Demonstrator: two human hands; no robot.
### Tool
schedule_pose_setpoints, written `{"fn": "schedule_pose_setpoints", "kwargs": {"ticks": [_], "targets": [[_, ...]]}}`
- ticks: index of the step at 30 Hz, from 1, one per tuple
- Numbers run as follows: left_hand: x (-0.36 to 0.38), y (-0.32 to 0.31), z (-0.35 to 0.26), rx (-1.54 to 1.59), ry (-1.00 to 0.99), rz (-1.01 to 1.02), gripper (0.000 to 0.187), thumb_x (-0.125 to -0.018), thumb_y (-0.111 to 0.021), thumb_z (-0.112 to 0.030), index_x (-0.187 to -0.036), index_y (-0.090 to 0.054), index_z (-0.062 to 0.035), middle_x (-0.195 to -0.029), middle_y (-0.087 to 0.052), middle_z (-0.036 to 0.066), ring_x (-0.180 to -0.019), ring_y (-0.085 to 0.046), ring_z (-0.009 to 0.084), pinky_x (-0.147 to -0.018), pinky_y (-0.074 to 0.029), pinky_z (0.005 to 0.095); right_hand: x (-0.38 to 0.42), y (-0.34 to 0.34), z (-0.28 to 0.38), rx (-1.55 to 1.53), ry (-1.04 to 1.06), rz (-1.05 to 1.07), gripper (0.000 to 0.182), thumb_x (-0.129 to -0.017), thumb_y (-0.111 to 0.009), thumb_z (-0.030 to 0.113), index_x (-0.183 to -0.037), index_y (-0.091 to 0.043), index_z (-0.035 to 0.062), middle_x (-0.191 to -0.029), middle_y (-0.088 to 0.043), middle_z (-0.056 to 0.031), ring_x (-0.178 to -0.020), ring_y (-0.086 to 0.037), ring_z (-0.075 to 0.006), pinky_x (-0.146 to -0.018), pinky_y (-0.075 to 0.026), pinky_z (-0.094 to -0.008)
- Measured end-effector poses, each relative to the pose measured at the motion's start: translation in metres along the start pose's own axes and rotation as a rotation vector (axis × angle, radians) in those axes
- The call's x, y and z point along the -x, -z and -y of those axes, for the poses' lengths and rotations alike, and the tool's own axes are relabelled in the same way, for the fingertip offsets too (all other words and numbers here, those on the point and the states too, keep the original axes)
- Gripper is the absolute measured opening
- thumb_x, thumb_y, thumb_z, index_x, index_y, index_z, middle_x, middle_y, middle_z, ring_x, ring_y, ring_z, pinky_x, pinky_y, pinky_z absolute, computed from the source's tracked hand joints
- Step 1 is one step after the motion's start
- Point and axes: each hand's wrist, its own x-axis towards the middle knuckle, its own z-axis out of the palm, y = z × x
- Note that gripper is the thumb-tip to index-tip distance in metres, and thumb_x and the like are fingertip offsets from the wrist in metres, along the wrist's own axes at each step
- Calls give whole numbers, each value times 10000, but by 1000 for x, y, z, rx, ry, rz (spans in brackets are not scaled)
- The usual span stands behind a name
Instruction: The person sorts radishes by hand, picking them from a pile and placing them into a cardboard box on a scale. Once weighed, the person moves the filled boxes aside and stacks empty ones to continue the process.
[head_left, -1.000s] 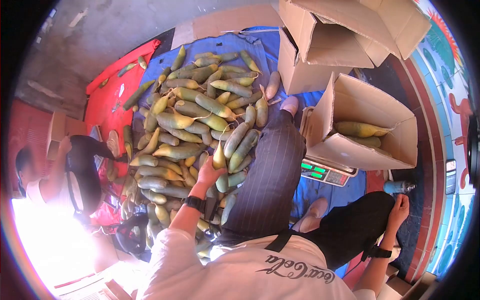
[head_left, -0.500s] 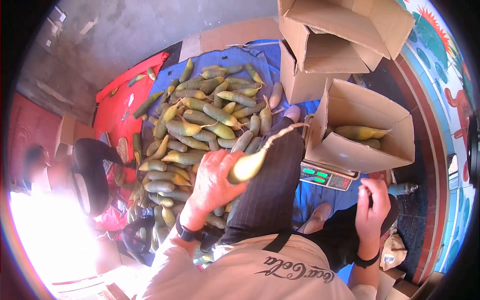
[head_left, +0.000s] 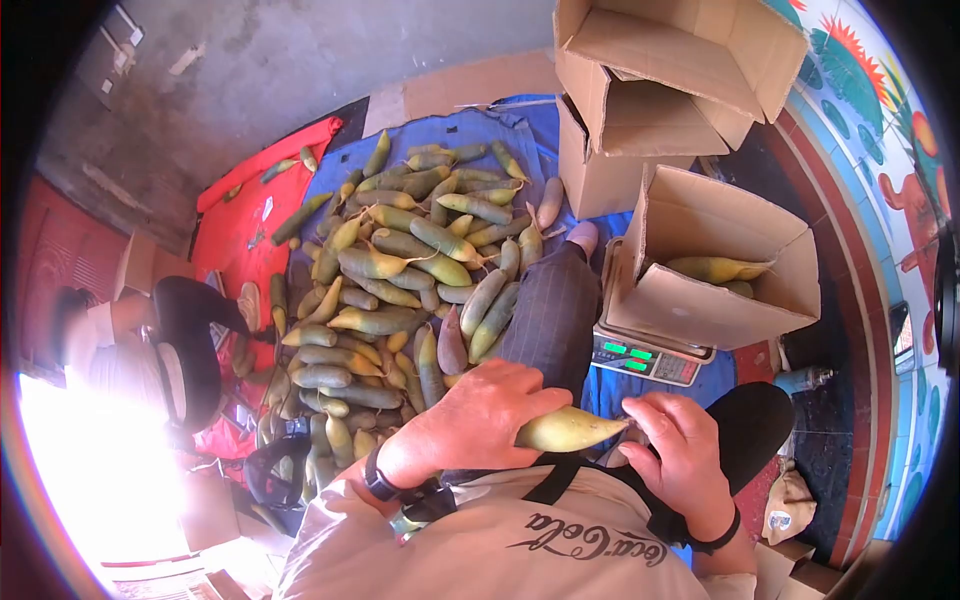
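Observation:
A pale green radish point(head_left: 570, 430) lies level in front of my shirt, its tapered end pointing right. My left hand point(head_left: 490, 412) is closed around its thick end. At the tapered end, my right hand point(head_left: 685, 445) pinches the thin root, mostly hidden by the fingers. Just beyond my left hand spreads a large heap of green radishes point(head_left: 400, 260). Past my knee, an open cardboard box point(head_left: 730, 300) with a few radishes inside stands on a digital scale point(head_left: 645, 360) with lit green digits.
Open cardboard boxes point(head_left: 670, 50) are stacked at the back right. The heap lies on a blue sheet point(head_left: 470, 115), beside a red sheet point(head_left: 245, 215). Another person point(head_left: 190, 340) sits at the left. A paper bag point(head_left: 788, 505) lies at the right.
My left hand has brought the radish down and right, towards my body. My right hand has moved left and down to its root end, which dangled free before.

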Motion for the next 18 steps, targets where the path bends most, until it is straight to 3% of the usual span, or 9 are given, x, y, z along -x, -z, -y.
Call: {"fn": "schedule_pose_setpoints", "kwargs": {"ticks": [4,7,9,13,15,18], "targets": [[-2,-3,-2,17,-60,59,514,-567,-733,-169,-1059,-600,-101,-794,-534,76,-773,-558,279,-691,-436,387,7,7,2,5,-69,80,248,-692,-716,116,-902,-613,32,-834,-590,-122,-646,-574,-265,-560,-461,-351],[-6,-6,-5,104,-107,72,511,-587,-734,-156,-1075,-598,-95,-809,-543,79,-777,-562,275,-681,-440,380,13,17,3,-211,-168,197,179,-703,-725,117,-809,-610,28,-751,-569,-89,-610,-553,-249,-532,-443,-350],[-10,-11,-7,169,-131,66,511,-599,-739,-146,-1086,-596,-88,-828,-555,83,-787,-565,277,-683,-445,375,14,23,7,-435,-202,110,109,-714,-694,57,-753,-602,14,-669,-541,-95,-558,-521,-248,-515,-428,-354],[-20,-21,-6,452,-117,24,520,-677,-762,-127,-1151,-564,-44,-971,-611,108,-905,-597,274,-804,-475,372,9,40,15,-506,-212,-23,84,-721,-665,43,-718,-589,7,-632,-520,-93,-523,-493,-218,-489,-395,-328],[-22,-32,7,622,-62,-10,503,-743,-740,-147,-1194,-542,-41,-993,-622,102,-936,-604,246,-846,-474,360,13,53,18,-500,-403,-114,137,-748,-635,101,-678,-582,-4,-598,-500,-83,-512,-476,-175,-471,-358,-298],[-22,-42,24,636,-7,-66,435,-797,-698,-147,-1189,-540,-39,-966,-631,111,-921,-614,235,-831,-477,346,14,68,12,-373,-428,-326,230,-797,-570,174,-638,-566,9,-583,-473,-47,-498,-421,-113,-456,-311,-251]]}}
